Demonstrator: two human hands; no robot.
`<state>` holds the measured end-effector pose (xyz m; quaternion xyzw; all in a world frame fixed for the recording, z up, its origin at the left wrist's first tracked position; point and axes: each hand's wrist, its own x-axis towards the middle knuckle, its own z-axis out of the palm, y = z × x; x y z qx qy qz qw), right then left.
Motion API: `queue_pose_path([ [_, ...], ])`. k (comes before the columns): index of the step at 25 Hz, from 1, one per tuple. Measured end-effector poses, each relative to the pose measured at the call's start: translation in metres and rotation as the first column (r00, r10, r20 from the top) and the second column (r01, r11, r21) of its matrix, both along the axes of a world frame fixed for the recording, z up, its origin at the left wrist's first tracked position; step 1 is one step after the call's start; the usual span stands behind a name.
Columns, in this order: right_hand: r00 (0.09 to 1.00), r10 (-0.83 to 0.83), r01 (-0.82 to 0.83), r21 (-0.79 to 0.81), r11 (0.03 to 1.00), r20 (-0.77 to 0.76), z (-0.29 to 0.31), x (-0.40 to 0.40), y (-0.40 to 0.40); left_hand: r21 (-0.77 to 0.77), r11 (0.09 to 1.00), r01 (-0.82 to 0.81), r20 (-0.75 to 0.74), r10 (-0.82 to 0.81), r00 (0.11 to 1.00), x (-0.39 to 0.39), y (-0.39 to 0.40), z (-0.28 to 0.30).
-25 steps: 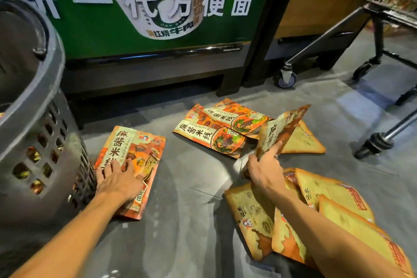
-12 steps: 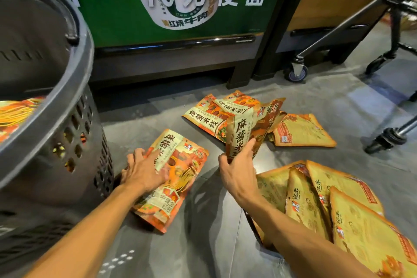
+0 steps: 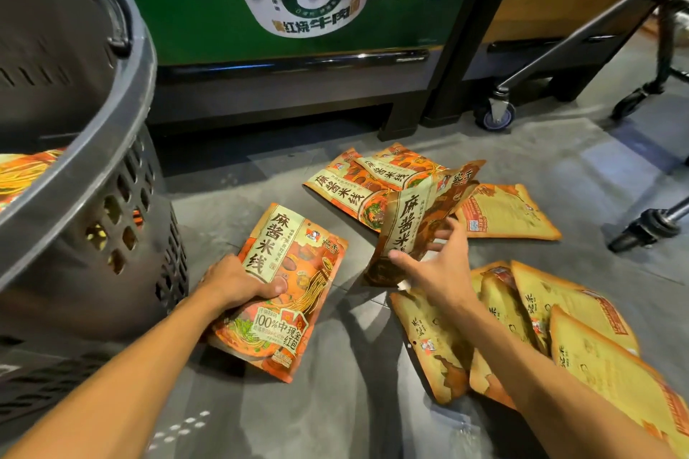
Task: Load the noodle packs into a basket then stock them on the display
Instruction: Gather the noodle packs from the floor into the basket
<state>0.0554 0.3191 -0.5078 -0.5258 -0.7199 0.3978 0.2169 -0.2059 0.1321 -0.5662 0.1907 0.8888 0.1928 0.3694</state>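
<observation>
Grey floor tiles fill the foreground, with both bare forearms reaching out over them. On the near right a fan of yellow-backed packs lies face down, overlapping one another under the right arm. The left hand grips an orange noodle pack, its thumb pressed across the printed front and the fingers hidden behind; the pack's lower edge looks to be at the floor, just beside the grey basket. That basket stands at the left, and more orange packaging shows inside it and through its side holes. The right hand holds a second pack tilted up off the floor, thumb on the front and fingers spread around its right edge. Beyond it two more face-up packs overlap on the floor, touching a face-down pack to their right. Farther back stands a green display panel printed with a noodle cup, and a cart wheel at its right.
</observation>
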Motion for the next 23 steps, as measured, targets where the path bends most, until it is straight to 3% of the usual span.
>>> queue_pose_path([
  [4,0.995,0.100,-0.097,-0.099,0.990,0.030,0.007,0.003,0.041,0.159,0.974,-0.159,0.310,0.104,0.945,0.003,-0.003,0.011],
  [6,0.981,0.196,-0.193,-0.168,0.967,0.001,0.007,0.002,0.050,0.208,0.949,-0.238,0.410,0.137,0.902,0.008,-0.002,0.018],
  [10,0.979,0.194,-0.201,-0.155,0.967,-0.058,-0.002,0.002,0.061,0.235,0.937,-0.260,0.569,0.084,0.818,0.011,-0.004,0.019],
  [15,0.957,0.235,-0.261,-0.149,0.954,-0.169,-0.019,0.006,0.054,0.298,0.904,-0.308,0.581,0.084,0.810,0.022,-0.007,0.004],
  [23,0.921,-0.067,-0.036,-0.256,0.966,-0.383,-0.025,-0.002,0.023,0.404,0.797,-0.449,0.507,0.214,0.835,0.041,-0.005,0.018],
])
